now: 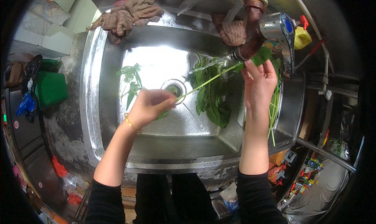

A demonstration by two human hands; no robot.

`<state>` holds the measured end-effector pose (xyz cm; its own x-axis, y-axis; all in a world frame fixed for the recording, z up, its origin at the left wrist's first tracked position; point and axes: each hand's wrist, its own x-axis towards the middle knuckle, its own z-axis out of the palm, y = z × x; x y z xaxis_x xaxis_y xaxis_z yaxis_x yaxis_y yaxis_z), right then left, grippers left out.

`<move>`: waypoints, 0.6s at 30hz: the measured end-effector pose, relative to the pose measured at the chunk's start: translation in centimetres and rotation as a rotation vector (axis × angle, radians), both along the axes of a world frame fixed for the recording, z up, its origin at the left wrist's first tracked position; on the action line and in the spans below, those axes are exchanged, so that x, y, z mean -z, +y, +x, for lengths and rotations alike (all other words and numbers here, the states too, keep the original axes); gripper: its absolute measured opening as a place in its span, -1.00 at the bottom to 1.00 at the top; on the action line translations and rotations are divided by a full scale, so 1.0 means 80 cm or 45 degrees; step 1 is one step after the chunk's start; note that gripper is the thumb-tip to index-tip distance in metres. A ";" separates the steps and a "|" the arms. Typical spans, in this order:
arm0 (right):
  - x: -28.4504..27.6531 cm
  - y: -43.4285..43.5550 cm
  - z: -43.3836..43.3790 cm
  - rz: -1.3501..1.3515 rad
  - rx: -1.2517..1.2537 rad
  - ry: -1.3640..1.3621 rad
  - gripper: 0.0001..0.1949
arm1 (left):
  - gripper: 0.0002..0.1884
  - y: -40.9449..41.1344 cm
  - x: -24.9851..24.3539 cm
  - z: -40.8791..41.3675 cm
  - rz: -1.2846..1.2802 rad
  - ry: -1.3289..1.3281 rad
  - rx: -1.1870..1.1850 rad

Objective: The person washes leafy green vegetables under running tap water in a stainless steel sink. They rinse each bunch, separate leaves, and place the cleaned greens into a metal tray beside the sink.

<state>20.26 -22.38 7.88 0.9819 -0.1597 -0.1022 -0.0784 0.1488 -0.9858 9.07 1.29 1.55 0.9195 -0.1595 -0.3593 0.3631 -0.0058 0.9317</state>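
My left hand [154, 106], a yellow bangle on its wrist, pinches the lower end of a long green stem [205, 83] above the drain [174, 90]. The leafy end is in my right hand [260, 80], beside the faucet's mouth, its fingers on a broad green leaf [262, 56]. Water [205, 67] runs from the faucet [251, 42] towards the left. Below the stem, a bunch of leafy greens [214, 103] lies in the steel sink [188, 147]. Smaller leafy sprigs [130, 74] lie at the basin's left. More stems [273, 112] show right of my right forearm, partly hidden by it.
Crumpled brown cloths [126, 17] hang over the sink's back left rim; another cloth [232, 30] lies behind the faucet. A metal lever [288, 45] juts out at the right. A green bin [51, 89] stands left of the sink. Pipes [326, 155] run along the right.
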 end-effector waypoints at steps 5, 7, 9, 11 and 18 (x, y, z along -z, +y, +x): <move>-0.010 -0.004 -0.007 0.092 0.008 -0.023 -0.71 | -0.87 0.023 -0.003 -0.041 -0.018 0.099 -0.115; -0.020 -0.012 -0.012 0.072 0.015 -0.038 -0.68 | -0.90 0.025 -0.012 -0.045 0.064 0.004 -0.030; -0.034 -0.024 -0.027 0.023 0.015 -0.069 -0.64 | -0.92 0.021 -0.016 -0.049 0.147 -0.150 0.071; -0.058 -0.031 -0.046 -0.037 0.000 -0.126 -0.64 | -0.90 0.010 -0.019 -0.054 0.152 -0.226 0.198; -0.092 -0.153 0.005 -0.630 -0.038 -0.036 -0.66 | -0.62 -0.162 -0.060 -0.069 0.245 -0.691 0.830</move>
